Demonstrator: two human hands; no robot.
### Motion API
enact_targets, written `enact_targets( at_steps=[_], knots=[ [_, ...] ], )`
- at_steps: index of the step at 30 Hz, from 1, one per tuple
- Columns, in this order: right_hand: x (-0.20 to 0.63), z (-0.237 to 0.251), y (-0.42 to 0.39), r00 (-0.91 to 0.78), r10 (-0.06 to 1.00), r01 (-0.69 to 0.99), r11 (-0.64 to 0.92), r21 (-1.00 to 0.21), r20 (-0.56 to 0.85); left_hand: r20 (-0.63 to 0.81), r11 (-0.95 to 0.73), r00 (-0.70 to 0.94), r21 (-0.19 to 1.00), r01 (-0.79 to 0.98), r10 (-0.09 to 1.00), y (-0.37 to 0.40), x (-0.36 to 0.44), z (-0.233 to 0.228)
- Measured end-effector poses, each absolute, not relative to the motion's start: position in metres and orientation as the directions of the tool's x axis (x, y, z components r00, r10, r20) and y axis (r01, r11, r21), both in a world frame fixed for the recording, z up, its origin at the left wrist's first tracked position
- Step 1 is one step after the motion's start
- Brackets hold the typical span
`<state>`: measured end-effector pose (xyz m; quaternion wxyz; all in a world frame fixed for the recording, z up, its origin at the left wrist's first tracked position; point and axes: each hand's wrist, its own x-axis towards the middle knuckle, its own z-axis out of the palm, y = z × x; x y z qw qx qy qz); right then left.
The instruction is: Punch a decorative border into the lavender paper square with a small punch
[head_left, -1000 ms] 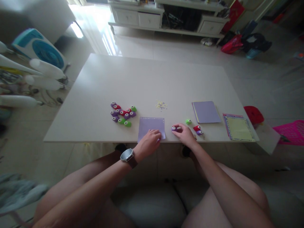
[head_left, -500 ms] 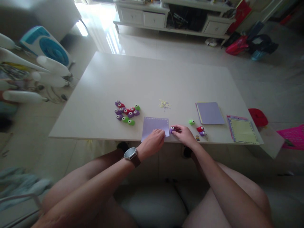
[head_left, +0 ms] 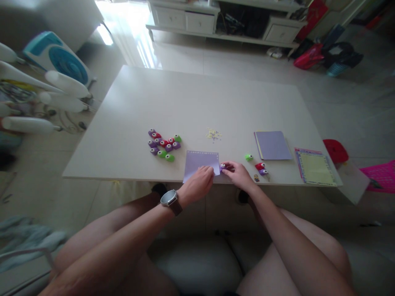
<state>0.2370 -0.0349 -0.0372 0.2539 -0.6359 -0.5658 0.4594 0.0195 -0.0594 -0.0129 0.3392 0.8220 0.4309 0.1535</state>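
Note:
A purple sheet of paper (head_left: 197, 161) lies at the table's near edge, with a row of small punched shapes along its far edge and a few at the upper right side. My left hand (head_left: 201, 181) rests on its lower right part, fingers curled closed at the right edge. Between the fingers of my right hand (head_left: 239, 174) is a small purple craft punch (head_left: 222, 167), held at the sheet's right edge. Whether paper sits inside the punch I cannot make out. Farther right are a green punch (head_left: 249, 157), a red punch (head_left: 260, 166) and another purple punch (head_left: 263, 172).
Several coloured punches (head_left: 162, 143) are grouped left of the sheet. Yellow and purple paper bits (head_left: 213, 134) lie beyond it. A stack of purple paper (head_left: 273, 145) and bordered yellow sheets (head_left: 317, 167) lie at the right. A tiny figure sticker (head_left: 256, 178) is near the front edge.
The purple punch in my right hand has shifted very slightly left, closer to the sheet's edge. My left hand stays on the paper.

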Motion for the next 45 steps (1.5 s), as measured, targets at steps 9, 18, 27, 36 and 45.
enact_targets(
  at_steps=[9,18,27,36,45],
  knots=[
    [0.236,-0.038,-0.036,-0.070,0.958,0.505,-0.208,-0.838,-0.280,-0.047,-0.414,0.589,0.666,0.620,0.806,-0.059,0.023,-0.012],
    [0.234,-0.042,-0.040,-0.165,0.974,0.604,-0.024,-0.797,-0.155,-0.027,-0.519,0.647,0.571,0.636,0.762,-0.063,0.023,-0.016],
    [0.233,-0.037,-0.041,-0.212,0.971,0.649,0.053,-0.759,-0.114,-0.017,-0.470,0.558,0.518,0.715,0.830,-0.050,0.009,-0.034],
    [0.235,-0.041,-0.042,-0.227,0.971,0.653,0.096,-0.751,-0.073,-0.012,-0.502,0.583,0.493,0.710,0.812,-0.054,0.012,-0.030],
    [0.235,-0.043,-0.043,-0.211,0.974,0.645,0.075,-0.761,-0.083,-0.042,-0.497,0.575,0.455,0.739,0.817,-0.058,0.014,-0.031]
  ],
)
